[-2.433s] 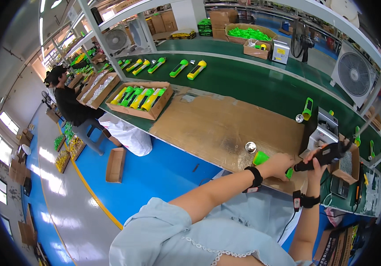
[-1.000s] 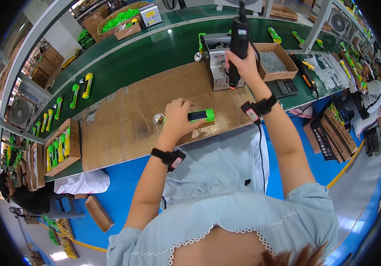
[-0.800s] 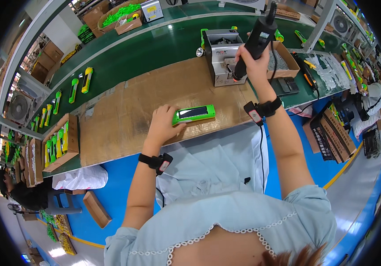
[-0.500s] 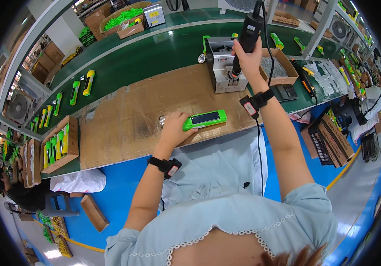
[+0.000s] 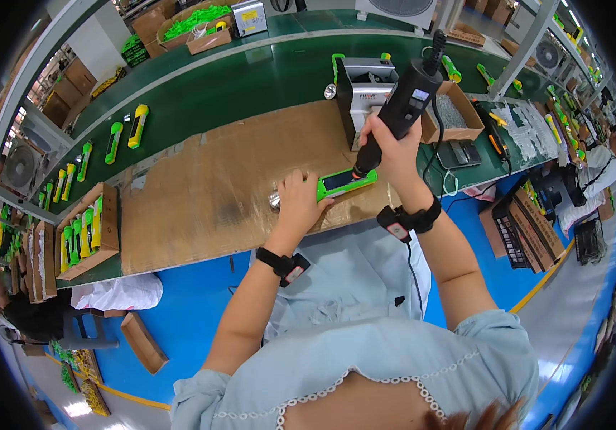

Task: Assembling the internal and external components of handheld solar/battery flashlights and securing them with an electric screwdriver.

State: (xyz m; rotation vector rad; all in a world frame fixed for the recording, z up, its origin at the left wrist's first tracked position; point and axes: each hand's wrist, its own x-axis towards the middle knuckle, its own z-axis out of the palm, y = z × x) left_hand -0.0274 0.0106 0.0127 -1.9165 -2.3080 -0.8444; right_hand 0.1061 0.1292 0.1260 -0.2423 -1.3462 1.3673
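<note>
My left hand (image 5: 299,201) is wrapped round the head end of a green flashlight (image 5: 365,183) with a dark panel, lying on brown cardboard. Its shiny lens end pokes out to the left of my fingers. In my right hand (image 5: 396,154) is a black electric screwdriver (image 5: 402,104), tilted, with its tip down at the flashlight's right end. Whether the bit sits in a screw is too small to tell. Just behind my right hand stands a grey metal box-shaped screw feeder (image 5: 357,97), partly hidden by the screwdriver and hand.
A cardboard box of small screws (image 5: 457,118) stands right of the feeder. At left, a carton (image 5: 109,233) holds several flashlights. More flashlights (image 5: 138,126) lie along the green belt (image 5: 251,79). A dark cable hangs by my right wrist. Pliers (image 5: 493,132) lie at right.
My right hand has brought the screwdriver from the feeder down and toward me onto the flashlight's right end. The left hand and flashlight have shifted slightly right.
</note>
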